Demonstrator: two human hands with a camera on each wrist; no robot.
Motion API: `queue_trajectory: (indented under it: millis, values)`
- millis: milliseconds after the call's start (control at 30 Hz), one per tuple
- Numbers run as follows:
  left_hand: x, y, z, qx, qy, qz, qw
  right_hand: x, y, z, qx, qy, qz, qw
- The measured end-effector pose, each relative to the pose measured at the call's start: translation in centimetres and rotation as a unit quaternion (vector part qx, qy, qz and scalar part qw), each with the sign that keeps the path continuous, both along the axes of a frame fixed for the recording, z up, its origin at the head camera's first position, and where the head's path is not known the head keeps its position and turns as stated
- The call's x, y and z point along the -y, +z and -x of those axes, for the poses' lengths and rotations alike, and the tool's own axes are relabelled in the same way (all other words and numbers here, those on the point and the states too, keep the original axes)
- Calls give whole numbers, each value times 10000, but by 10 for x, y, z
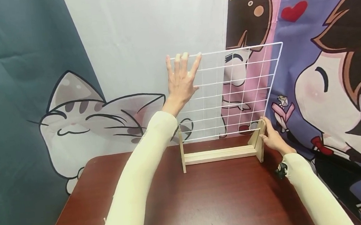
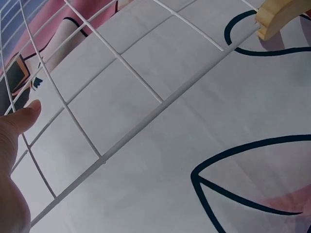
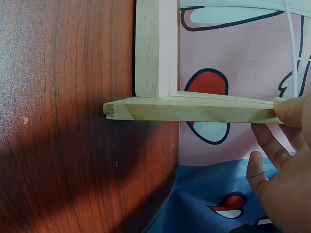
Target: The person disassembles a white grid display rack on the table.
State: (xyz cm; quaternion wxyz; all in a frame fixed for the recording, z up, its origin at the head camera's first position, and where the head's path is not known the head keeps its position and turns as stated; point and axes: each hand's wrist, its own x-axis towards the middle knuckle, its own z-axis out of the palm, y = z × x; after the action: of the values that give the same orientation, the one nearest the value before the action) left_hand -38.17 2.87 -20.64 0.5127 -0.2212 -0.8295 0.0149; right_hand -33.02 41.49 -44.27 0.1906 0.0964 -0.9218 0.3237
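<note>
A white wire grid panel (image 1: 273, 78) stands upright in a light wooden stand (image 1: 220, 154) at the back of the table. My left hand (image 1: 181, 82) lies against the panel's upper left corner, fingers straight and spread, fingertips at the top wire. In the left wrist view, the thumb (image 2: 29, 116) reaches across the wires beside the thick edge rod. My right hand (image 1: 273, 138) pinches the upper end of the stand's right side piece (image 3: 194, 110) between thumb and fingers. The panel's lower right corner meets that side piece near the fingertips. The left side piece (image 1: 182, 151) stands below my left forearm.
The reddish-brown table (image 1: 206, 202) ends just behind the stand. A cloth backdrop (image 1: 149, 33) printed with cartoon figures hangs close behind and along the right. Small pale bits (image 1: 105, 220) show at the table's left, beside my left sleeve.
</note>
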Motion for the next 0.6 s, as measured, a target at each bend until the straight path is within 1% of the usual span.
queue_trajectory:
  millis: [133, 300, 467, 600]
  values:
    - [2, 5, -2, -46, 34, -59, 10000, 1, 2, -2, 66, -58, -29, 10000]
    - [4, 10, -2, -33, -68, -151, 9999, 1, 3, -4, 159, -134, -38, 9998]
    - [5, 15, -4, -84, -138, -215, 9996, 0, 1, -2, 86, -105, -46, 9999]
    - [6, 18, -6, -165, -137, -198, 9996, 0, 0, -1, 167, -108, -7, 9998]
